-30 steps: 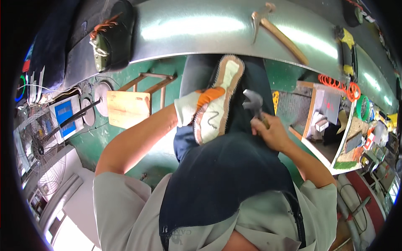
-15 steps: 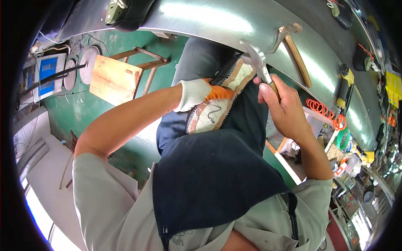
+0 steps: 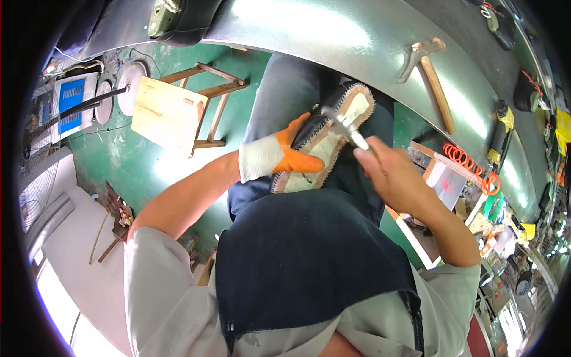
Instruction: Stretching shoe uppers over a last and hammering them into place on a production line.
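A black shoe upper [image 3: 357, 102] lies sole side up across my thighs, its pale bottom ringed by a toothed, pleated edge. My left hand [image 3: 290, 156], in a white and orange work glove, is wrapped around the shoe's middle with the thumb across the bottom. Bare, my right hand [image 3: 389, 173] is closed on the handle of a claw hammer [image 3: 351, 132]. The hammer's head, blurred by motion, is over the middle of the shoe bottom. Whether it touches the shoe I cannot tell.
On the metal bench [image 3: 297, 22] ahead lies a second hammer [image 3: 437, 89] with a wooden handle. A yellow and black tool [image 3: 501, 132] and a coiled orange hose [image 3: 461, 156] are at the right. A wooden stool [image 3: 168, 114] stands on the green floor at the left.
The hammer has come down from beyond the shoe's toe to its middle. My left hand has shifted slightly nearer to me, its thumb now across the shoe bottom.
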Demonstrator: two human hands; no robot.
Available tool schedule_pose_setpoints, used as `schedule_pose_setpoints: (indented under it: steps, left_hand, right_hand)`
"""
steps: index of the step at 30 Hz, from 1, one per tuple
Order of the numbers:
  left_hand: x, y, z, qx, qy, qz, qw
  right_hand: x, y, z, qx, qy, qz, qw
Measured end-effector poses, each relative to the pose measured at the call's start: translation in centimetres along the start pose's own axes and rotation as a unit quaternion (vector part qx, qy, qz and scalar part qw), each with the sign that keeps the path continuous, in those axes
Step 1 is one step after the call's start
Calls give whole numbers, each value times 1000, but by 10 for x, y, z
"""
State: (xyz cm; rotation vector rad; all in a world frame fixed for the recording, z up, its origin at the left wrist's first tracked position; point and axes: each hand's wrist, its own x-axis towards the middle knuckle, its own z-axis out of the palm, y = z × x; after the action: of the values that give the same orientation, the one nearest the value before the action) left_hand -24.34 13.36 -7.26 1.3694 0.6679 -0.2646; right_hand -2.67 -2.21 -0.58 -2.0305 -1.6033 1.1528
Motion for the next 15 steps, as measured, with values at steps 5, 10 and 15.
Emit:
schedule_pose_setpoints:
  steps: [5,10,15]
  left_hand:
    - [-21,9,-3,-53,-50,-31,997]
    - [-29,-11,-6,-17,-51,19,998]
    - [-10,-16,7,-58,4,31,998]
  right_hand:
    - [-12,-22,18,52,24,-52,997]
    - [-12,-59,0,85,40,-53,994]
    - [-12,-20,33,-73,-49,19,996]
